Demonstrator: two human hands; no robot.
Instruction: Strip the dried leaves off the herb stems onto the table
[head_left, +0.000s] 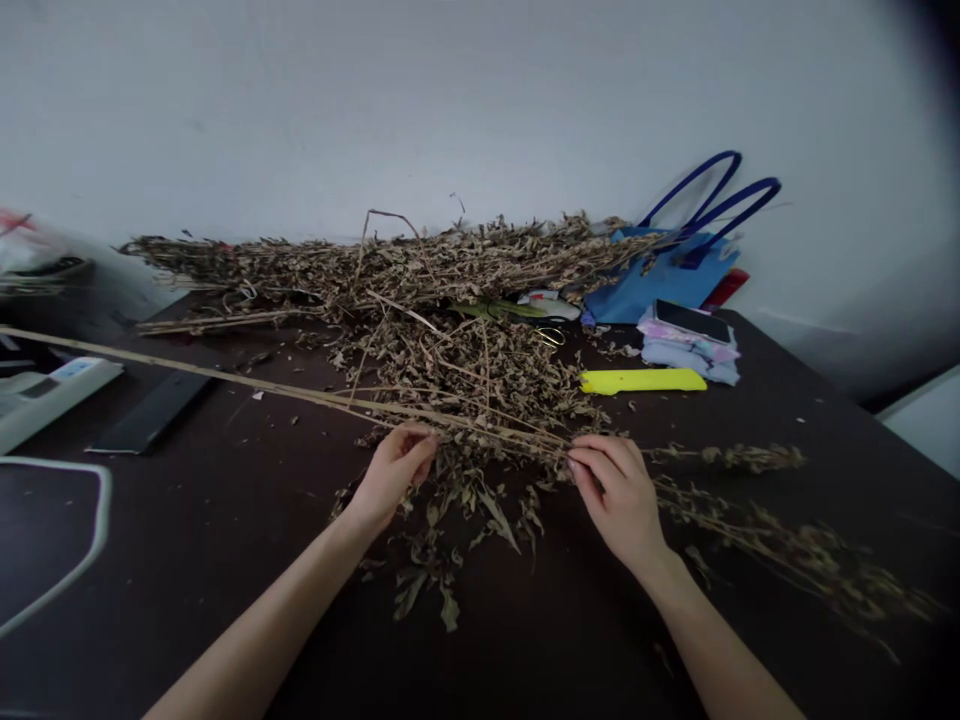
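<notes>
A long dried plant stalk (225,377) runs from the left edge across the table to my right hand (621,497), whose thumb and fingers are closed on it. Past that hand, its side branches carry dried leaves (795,550) out to the right. My left hand (394,472) is just below the stalk, its fingers curled into a pinch; whatever they hold, if anything, is hidden. Between and behind both hands spreads a loose heap of dried leaves (457,365). Larger greyish-green leaves (427,580) lie at its front.
A thick bundle of dried stalks (390,265) lies along the wall. To the right are a yellow-handled cutter (645,380), a phone (691,319) on tissue packs (690,355) and a blue bag (652,285). At left sit a power strip (56,400), a dark flat object (154,410) and a white cable (103,510).
</notes>
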